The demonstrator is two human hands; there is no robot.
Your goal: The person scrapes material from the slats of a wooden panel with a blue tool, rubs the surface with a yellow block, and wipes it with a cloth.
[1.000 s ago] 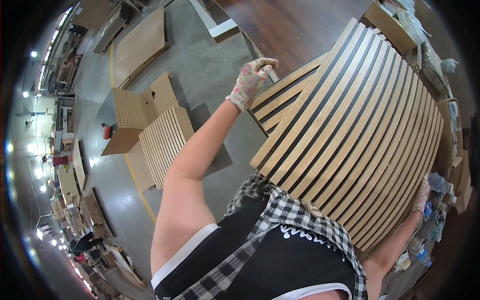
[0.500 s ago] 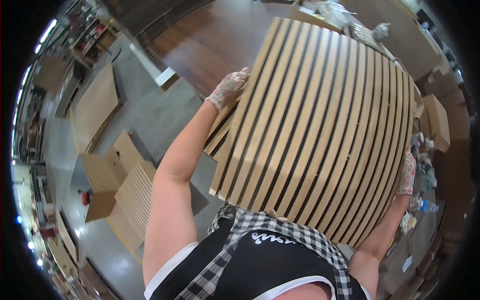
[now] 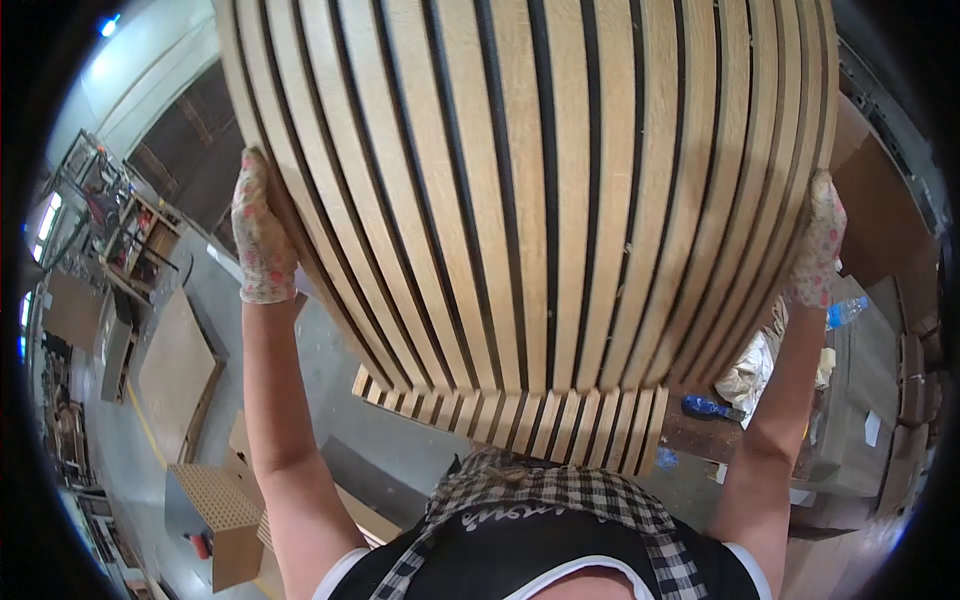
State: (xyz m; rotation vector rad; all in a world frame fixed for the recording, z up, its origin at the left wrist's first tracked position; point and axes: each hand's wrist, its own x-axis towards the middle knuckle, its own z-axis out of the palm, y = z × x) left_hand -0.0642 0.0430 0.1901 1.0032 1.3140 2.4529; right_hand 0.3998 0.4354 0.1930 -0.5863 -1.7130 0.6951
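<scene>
A large slatted wooden panel (image 3: 512, 200), pale strips over a dark backing, is held up in front of me and fills the upper middle of the view. My left hand (image 3: 264, 240), in a floral-patterned glove, is closed on its left edge. Its right edge is gripped by my right hand (image 3: 820, 240), in a similar glove. The fingers behind the panel are partly hidden. Below the raised panel's lower edge, near my checked apron, lies a second slatted panel (image 3: 540, 418), mostly covered from view.
At the right, a blue-handled tool (image 3: 710, 407), crumpled white plastic (image 3: 748, 372) and a clear bottle (image 3: 846, 312) lie on the work surface. On the floor to the left are a brown sheet (image 3: 178, 375) and a perforated board (image 3: 212, 497). A wooden rack (image 3: 148, 245) stands farther back.
The large panel has been lifted and tilted upward, closer to me. My left hand has shifted left and my right hand up along with it. The slatted panel underneath now shows.
</scene>
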